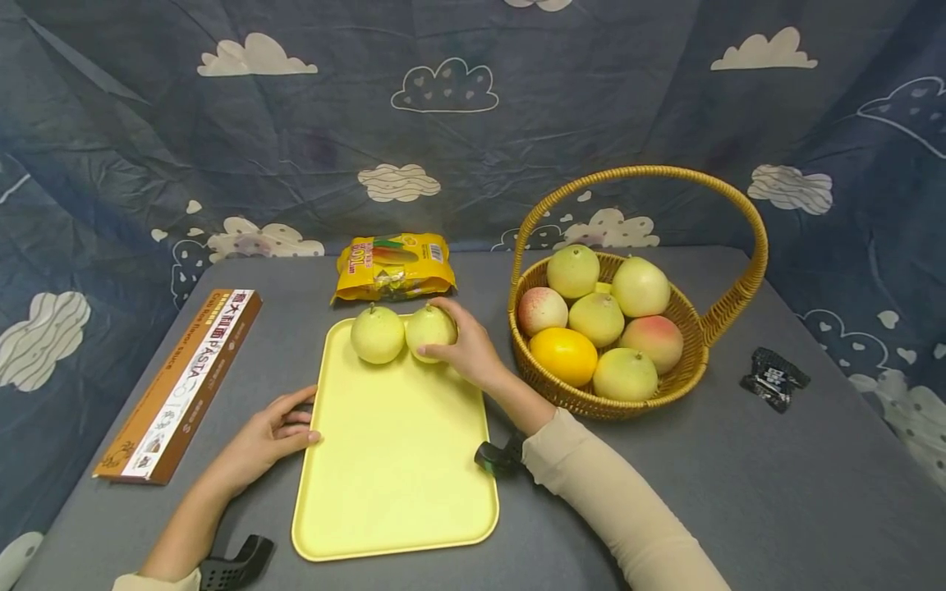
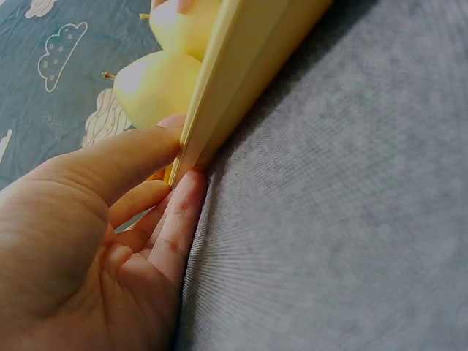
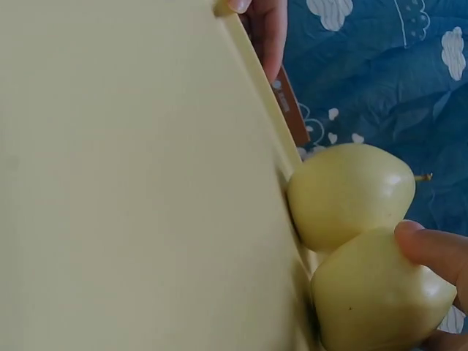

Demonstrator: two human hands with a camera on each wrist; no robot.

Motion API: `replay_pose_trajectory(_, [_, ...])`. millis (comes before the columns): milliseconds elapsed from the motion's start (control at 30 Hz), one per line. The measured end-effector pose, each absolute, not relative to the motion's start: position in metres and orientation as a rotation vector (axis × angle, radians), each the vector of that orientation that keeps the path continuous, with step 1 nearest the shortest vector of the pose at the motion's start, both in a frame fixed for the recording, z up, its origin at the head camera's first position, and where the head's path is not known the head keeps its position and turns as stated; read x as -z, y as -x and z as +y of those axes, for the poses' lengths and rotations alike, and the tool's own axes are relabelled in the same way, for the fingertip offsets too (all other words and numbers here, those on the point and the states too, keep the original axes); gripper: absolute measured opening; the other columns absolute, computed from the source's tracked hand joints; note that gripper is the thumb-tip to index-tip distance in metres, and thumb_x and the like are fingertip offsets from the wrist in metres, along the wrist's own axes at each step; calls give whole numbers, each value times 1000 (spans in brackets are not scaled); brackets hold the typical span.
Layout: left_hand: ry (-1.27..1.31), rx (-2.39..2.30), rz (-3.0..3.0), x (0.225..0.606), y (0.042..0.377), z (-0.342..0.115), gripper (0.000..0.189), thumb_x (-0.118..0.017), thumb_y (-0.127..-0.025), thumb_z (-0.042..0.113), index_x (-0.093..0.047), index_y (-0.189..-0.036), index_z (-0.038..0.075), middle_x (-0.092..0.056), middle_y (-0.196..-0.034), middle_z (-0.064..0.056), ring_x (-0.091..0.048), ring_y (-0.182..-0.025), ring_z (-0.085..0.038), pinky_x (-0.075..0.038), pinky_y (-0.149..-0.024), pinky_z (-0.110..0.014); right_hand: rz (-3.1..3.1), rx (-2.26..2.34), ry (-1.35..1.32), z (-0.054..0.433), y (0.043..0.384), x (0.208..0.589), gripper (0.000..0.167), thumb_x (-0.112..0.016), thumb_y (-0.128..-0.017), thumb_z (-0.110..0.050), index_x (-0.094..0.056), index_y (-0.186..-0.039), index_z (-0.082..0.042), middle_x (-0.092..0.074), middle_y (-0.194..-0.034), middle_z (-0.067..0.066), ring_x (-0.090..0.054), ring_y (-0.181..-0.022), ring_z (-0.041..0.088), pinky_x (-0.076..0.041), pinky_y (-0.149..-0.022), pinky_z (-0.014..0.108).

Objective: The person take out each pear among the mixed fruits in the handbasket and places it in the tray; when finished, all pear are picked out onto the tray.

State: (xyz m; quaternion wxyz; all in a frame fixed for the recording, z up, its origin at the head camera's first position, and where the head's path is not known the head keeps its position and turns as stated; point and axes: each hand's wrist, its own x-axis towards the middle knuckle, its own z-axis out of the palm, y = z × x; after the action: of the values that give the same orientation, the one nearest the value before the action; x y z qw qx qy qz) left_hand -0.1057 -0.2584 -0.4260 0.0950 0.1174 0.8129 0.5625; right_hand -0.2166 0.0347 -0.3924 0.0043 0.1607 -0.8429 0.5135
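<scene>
On the yellow tray (image 1: 392,468), two pale green pears lie side by side at the far end. My right hand (image 1: 471,349) holds the right pear (image 1: 427,332) between thumb and fingers. The left pear (image 1: 377,335) touches it; its short stem shows in the right wrist view. At the tray's left edge is my left hand (image 1: 264,435). The left wrist view shows its thumb (image 2: 142,150) over the rim and fingers against the outside and underside, pinching the edge.
A wicker basket (image 1: 705,328) of pears, peaches and a yellow fruit stands right of the tray, its tall handle arching up. A yellow snack bag (image 1: 399,267) lies behind the tray, a pasta box (image 1: 181,382) at left. A small black packet (image 1: 773,379) is far right.
</scene>
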Motion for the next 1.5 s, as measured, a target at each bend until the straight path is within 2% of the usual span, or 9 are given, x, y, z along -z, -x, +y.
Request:
replay_pose_trajectory(300, [-359,-1673,2404,425,106,-258,67,-66,-82,10,-30,-138,-1,-37,-124,-22,-53,-92,-7,-48,-76,-20,-2655,-1613,-553,31,221,395,68,-77,-71,-8,-42,-129,-12,-45,-125,10,-43,-111,24,-39,-90,42])
replay_pose_trajectory(533, [-355,-1679,2398,426,106,-258,67,-66,-82,10,-30,-138,-2,-37,-124,-22,-53,-92,-7,-48,-76,-20,-2674,-1624,-520,30,218,392,71,-77,-71,-12,-39,-130,-18,-39,-128,10,-40,-115,24,-39,-90,41])
replay_pose_trajectory(700, [-349,-1682,2391,427,106,-258,67,-66,-82,10,-30,-138,-1,-37,-124,-21,-53,-93,-8,-48,-76,-20,-2642,-1646,-539,38,211,380,69,-74,-76,-22,-36,-133,-16,-34,-136,7,-30,-125,21,-30,-100,41])
replay_pose_trajectory(800, [-344,-1687,2387,427,106,-258,67,-66,-82,9,-30,-138,-1,-36,-125,-22,-53,-93,-8,-48,-77,-20,-2584,-1672,-609,49,202,369,65,-69,-81,-27,-35,-134,-12,-33,-137,5,-28,-127,19,-25,-103,41])
replay_pose_trajectory(933, [-339,-1683,2393,426,106,-258,68,-66,-82,10,-30,-139,-1,-36,-125,-22,-53,-93,-7,-48,-77,-20,-2477,-1660,-751,67,189,355,61,-64,-84,-27,-35,-134,-7,-37,-135,5,-31,-125,17,-25,-104,38])
replay_pose_trajectory(1067, [-340,-1680,2394,426,106,-258,68,-66,-82,10,-30,-138,-1,-36,-125,-22,-53,-93,-7,-48,-77,-20,-2393,-1612,-831,89,175,339,57,-65,-84,-16,-37,-132,-3,-41,-131,8,-34,-123,18,-26,-103,34])
replay_pose_trajectory(1267, [-345,-1683,2385,427,106,-259,68,-66,-83,10,-29,-139,-1,-36,-125,-22,-53,-93,-8,-48,-77,-20,-2409,-1505,-779,120,152,298,60,-69,-78,-1,-38,-129,4,-42,-128,18,-35,-122,29,-28,-101,45])
replay_pose_trajectory(1367, [-347,-1678,2394,427,105,-259,67,-66,-83,11,-30,-139,0,-37,-125,-21,-53,-93,-8,-48,-76,-20,-2438,-1440,-720,136,154,290,62,-72,-75,-2,-40,-128,4,-44,-127,17,-37,-119,31,-28,-99,48])
replay_pose_trajectory(1500, [-345,-1677,2399,427,106,-259,67,-66,-82,12,-31,-139,1,-37,-125,-21,-53,-94,-8,-48,-77,-20,-2470,-1375,-663,162,174,293,66,-75,-74,-9,-41,-130,-3,-44,-128,10,-36,-119,26,-27,-100,44])
